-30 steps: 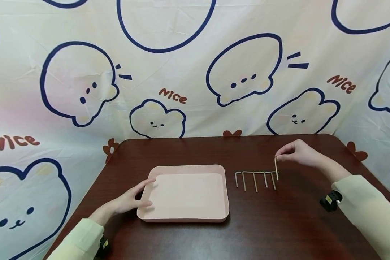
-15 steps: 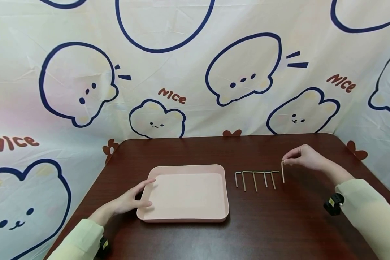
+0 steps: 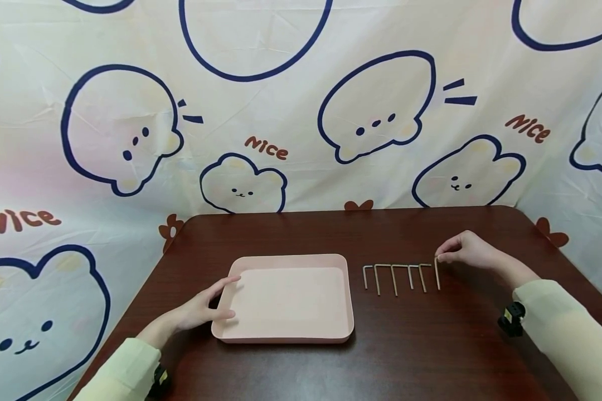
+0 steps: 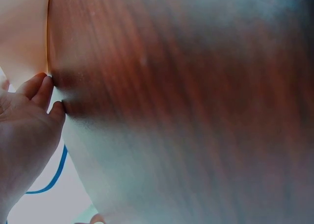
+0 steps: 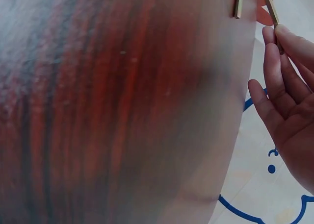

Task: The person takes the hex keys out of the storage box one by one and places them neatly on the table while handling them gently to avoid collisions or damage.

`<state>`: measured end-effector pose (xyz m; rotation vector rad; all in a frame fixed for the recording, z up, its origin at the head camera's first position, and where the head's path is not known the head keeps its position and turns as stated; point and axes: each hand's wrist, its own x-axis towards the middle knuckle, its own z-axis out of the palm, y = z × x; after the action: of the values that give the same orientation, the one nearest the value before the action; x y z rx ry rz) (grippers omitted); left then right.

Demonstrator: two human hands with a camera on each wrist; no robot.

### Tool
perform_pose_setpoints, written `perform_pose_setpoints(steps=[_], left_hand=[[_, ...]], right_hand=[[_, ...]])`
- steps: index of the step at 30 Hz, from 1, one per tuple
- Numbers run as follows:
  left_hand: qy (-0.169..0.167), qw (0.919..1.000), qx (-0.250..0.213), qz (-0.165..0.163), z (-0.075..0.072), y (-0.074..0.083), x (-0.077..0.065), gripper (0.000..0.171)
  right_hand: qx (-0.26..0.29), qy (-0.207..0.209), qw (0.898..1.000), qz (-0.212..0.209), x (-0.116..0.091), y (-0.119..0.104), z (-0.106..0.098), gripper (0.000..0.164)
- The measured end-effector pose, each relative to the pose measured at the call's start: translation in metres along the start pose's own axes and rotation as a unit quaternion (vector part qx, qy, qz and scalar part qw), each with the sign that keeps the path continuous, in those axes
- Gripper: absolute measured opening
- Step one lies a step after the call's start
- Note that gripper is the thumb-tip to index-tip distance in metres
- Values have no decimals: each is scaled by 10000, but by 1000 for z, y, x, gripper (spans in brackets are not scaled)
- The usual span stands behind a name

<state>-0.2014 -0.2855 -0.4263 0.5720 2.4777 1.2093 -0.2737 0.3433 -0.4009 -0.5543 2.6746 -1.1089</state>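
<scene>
My left hand (image 3: 195,310) rests on the left edge of a pale pink tray (image 3: 343,312). Its thumb and index finger lie spread over the rim; in the left wrist view, fingertips touch the tray's outer side. To the right of the tray, several brass-coloured L-shaped hex keys (image 3: 393,281) lie in a row, short arms along the top. At that row's right end, my right hand (image 3: 469,249) pinches another hex key (image 3: 437,275) by its bent upper end between thumb and fingers. Whether this key touches the table is hard to tell.
A dark brown wooden table (image 3: 396,356) carries everything. Behind it and at both sides hangs a pale cloth (image 3: 301,122) printed with blue-outlined cartoon bears. The table's far edge meets the cloth just beyond the right hand.
The right hand has moved the pinched hex key rightward, off the end of the row, then down closer to the table. The left hand and tray have stayed put.
</scene>
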Motion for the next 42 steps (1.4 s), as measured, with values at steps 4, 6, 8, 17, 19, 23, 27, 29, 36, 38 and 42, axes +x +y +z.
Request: perform_pose_setpoints(steps=[4, 6, 8, 17, 19, 23, 27, 29, 36, 38, 42], left_hand=[[3, 10000, -4, 4, 0, 0, 0, 79], [0, 10000, -13, -5, 0, 0, 0, 79], [8, 10000, -19, -6, 0, 0, -1, 79], [10, 10000, -83, -24, 1, -1, -1, 79], [10, 10000, -90, -33, 1, -1, -1, 79], [17, 10000, -66, -1, 1, -2, 0, 79], [40, 10000, -17, 87, 0, -3, 0, 79], [42, 10000, -4, 87, 0, -3, 0, 79], [18, 10000, -22, -2, 0, -2, 0, 79], [5, 10000, -43, 5, 0, -2, 0, 79], [-7, 10000, -60, 59, 0, -1, 0, 78]], right_hand=[[21, 18, 9998, -183, 0, 9, 3, 9], [-21, 34, 9999, -168, 0, 14, 3, 9], [-125, 48, 9998, -124, 0, 17, 4, 10], [-596, 281, 9978, 7, 3, 17, 8, 9], [-609, 280, 9978, -14, 4, 16, 9, 10], [-589, 255, 9979, 51, 6, 18, 11, 10], [-654, 262, 9975, 51, 9, 19, 13, 8], [-678, 237, 9974, 34, 10, 19, 14, 7], [-730, 216, 9971, -13, 11, 20, 17, 7], [-735, 215, 9971, -16, 10, 20, 17, 6], [-704, 217, 9973, -41, 8, 22, 16, 7]])
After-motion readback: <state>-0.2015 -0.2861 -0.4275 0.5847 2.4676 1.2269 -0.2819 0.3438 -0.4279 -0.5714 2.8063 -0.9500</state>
